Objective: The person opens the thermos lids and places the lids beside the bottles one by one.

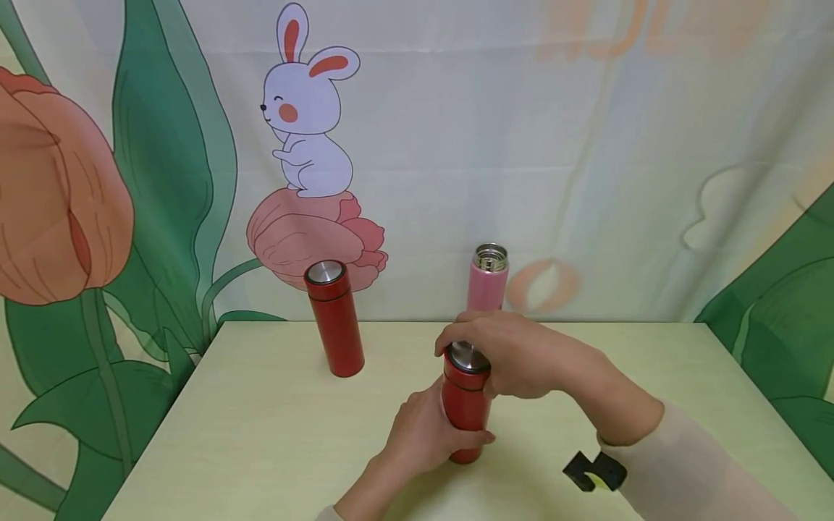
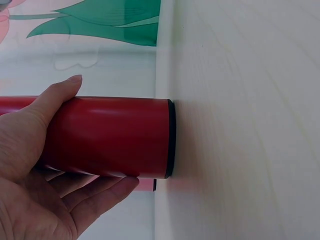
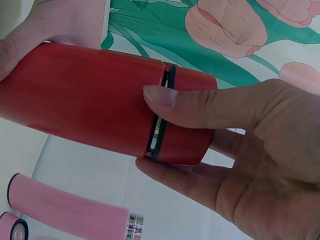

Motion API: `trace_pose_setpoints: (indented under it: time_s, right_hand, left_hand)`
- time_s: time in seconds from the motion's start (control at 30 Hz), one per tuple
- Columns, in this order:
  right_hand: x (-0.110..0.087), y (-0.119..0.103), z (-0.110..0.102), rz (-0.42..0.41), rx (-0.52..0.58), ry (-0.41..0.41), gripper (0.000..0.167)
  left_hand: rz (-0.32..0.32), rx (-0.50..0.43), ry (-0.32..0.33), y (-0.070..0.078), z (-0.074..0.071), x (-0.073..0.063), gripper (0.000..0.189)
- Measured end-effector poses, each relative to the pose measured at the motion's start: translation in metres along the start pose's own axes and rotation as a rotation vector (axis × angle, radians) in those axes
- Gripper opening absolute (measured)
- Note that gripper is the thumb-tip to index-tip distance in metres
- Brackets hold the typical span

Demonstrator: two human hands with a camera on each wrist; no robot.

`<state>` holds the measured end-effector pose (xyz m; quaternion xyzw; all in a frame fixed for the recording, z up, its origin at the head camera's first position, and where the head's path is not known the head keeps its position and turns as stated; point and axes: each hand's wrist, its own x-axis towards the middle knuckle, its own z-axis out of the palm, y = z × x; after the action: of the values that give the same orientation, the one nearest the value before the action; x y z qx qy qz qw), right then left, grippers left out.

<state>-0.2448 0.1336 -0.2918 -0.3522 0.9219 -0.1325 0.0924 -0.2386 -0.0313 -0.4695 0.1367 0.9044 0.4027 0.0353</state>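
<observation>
A red thermos (image 1: 465,409) with a silver-topped lid (image 3: 187,145) stands upright in front of me, its base at the tabletop. My left hand (image 1: 423,430) grips the lower body, thumb on one side and fingers on the other. From above, my right hand (image 1: 531,354) holds the lid between thumb and fingers. In the right wrist view, a narrow gap showing shiny metal separates lid and body. Behind the right hand stands a pink thermos (image 1: 487,289) with its metal neck bare; the hand hides its lower part in the head view.
Another red thermos (image 1: 339,333), lid on, stands at the back left of the pale wooden table (image 1: 260,434). A small pink lid (image 3: 6,226) lies beside the pink thermos, partly cut off. A printed cloth (image 1: 423,145) hangs behind the table's far edge.
</observation>
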Motion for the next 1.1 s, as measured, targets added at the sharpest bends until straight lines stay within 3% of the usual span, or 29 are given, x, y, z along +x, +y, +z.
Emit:
trace_pose_setpoints:
  time_s: [0.5, 1.1]
  right_hand:
    - [0.0, 0.009, 0.001, -0.078, 0.045, -0.009, 0.066]
    - [0.0, 0.011, 0.0, -0.098, 0.083, -0.014, 0.063]
  left_hand:
    - [-0.001, -0.007, -0.008, -0.001, 0.0, 0.001, 0.068]
    - [0.003, 0.001, 0.0, 0.0, 0.0, 0.0, 0.068]
